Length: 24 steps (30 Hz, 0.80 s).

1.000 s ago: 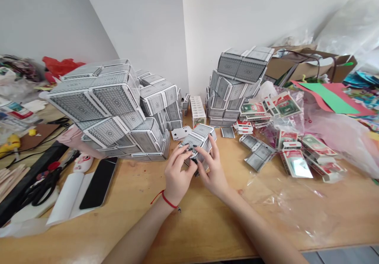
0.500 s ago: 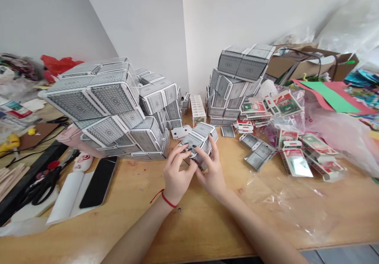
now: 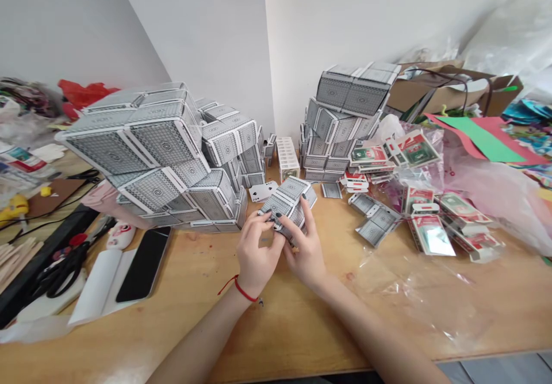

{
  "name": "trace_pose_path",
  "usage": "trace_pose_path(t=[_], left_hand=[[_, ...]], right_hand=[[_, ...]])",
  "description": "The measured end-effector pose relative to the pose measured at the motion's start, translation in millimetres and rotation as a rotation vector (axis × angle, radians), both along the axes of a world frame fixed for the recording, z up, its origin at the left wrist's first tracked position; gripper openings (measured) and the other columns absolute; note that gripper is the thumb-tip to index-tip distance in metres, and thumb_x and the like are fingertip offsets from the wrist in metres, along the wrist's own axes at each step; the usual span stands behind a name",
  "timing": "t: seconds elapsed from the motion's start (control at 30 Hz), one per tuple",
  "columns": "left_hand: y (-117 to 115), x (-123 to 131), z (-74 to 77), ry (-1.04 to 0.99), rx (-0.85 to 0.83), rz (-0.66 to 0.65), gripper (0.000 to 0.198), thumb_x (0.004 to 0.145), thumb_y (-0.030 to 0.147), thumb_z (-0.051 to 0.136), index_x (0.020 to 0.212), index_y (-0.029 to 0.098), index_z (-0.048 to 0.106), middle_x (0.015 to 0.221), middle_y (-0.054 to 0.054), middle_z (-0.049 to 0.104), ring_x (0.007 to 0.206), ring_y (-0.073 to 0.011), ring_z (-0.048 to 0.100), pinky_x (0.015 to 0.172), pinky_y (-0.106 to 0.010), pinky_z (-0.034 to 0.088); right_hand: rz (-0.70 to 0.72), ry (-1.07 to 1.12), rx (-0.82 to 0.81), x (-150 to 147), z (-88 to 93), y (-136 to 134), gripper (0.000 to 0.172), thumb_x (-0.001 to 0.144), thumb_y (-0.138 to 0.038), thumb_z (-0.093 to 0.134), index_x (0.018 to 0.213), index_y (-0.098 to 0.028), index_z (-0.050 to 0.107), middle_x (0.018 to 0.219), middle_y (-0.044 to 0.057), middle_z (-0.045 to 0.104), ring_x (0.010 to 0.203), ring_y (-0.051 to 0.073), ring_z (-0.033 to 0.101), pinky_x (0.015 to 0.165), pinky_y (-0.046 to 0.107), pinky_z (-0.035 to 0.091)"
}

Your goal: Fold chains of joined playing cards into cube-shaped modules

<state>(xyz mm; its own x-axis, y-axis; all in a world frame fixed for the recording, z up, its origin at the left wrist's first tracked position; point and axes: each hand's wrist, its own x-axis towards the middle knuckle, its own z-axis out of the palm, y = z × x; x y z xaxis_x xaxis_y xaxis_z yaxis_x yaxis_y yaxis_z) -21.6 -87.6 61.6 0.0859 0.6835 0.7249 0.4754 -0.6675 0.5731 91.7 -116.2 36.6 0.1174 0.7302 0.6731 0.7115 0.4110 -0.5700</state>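
Note:
Both my hands meet at the middle of the wooden table [image 3: 276, 315]. My left hand [image 3: 255, 256], with a red string at the wrist, pinches the near side of a small block made of grey-backed playing cards [image 3: 287, 200]. My right hand [image 3: 304, 246] grips the same card block from the right, fingers curled over its top. A face-up spade card [image 3: 263, 191] lies just behind the block. A large stack of glued card cubes [image 3: 150, 154] stands to the left, another stack [image 3: 345, 119] to the right.
A black phone [image 3: 144, 264] and white paper lie at the left, with scissors [image 3: 60, 272] beyond them. Card packets [image 3: 426, 229] and clear plastic wrap spread over the right side. A paper bag and coloured sheets sit at the back right.
My hands have shifted slightly up and left on the card block, and my fingers have closed more tightly round it. Nothing else has moved.

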Motion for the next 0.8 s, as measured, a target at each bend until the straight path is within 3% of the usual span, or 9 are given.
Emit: trace_pose_path(t=[0.13,0.23,0.43,0.8], left_hand=[[-0.4,0.3,-0.4,-0.021,-0.112,0.002,0.022,0.075,0.013,0.06,0.097,0.017,0.059,0.099,-0.007,0.063,0.101,-0.0198,0.06,0.087,-0.039,0.053],[1.6,-0.5,0.3,0.034,-0.062,-0.022,0.029,0.076,0.013,0.059,0.105,0.019,0.061,0.103,-0.007,0.063,0.1,-0.0195,0.06,0.089,-0.039,0.052],[5.0,-2.3,0.3,0.069,0.022,-0.047,0.031,0.076,0.011,0.06,0.106,0.02,0.063,0.108,-0.007,0.064,0.104,-0.0206,0.06,0.092,-0.04,0.052],[6.1,-7.8,8.0,0.094,-0.053,-0.09,0.027,0.076,0.014,0.06,0.101,0.019,0.065,0.106,-0.007,0.065,0.101,-0.0195,0.061,0.091,-0.039,0.052]], right_hand=[[-0.01,-0.043,-0.018,2.1,1.4,0.1,0.043,0.081,-0.008,0.05,0.12,-0.025,0.054,0.152,0.009,0.011,0.133,0.032,0.03,0.098,0.052,0.041],[-0.015,-0.041,-0.029,5.7,0.8,1.3,0.043,0.08,-0.006,0.05,0.12,-0.023,0.054,0.152,0.01,0.013,0.132,0.032,0.031,0.098,0.05,0.042],[-0.009,-0.035,-0.023,9.9,-0.6,2.5,0.045,0.079,-0.006,0.051,0.12,-0.024,0.053,0.151,0.011,0.015,0.131,0.032,0.033,0.096,0.049,0.043],[-0.021,-0.041,-0.02,8.7,0.0,1.9,0.047,0.077,-0.005,0.051,0.121,-0.024,0.053,0.151,0.011,0.016,0.131,0.032,0.034,0.096,0.05,0.044]])
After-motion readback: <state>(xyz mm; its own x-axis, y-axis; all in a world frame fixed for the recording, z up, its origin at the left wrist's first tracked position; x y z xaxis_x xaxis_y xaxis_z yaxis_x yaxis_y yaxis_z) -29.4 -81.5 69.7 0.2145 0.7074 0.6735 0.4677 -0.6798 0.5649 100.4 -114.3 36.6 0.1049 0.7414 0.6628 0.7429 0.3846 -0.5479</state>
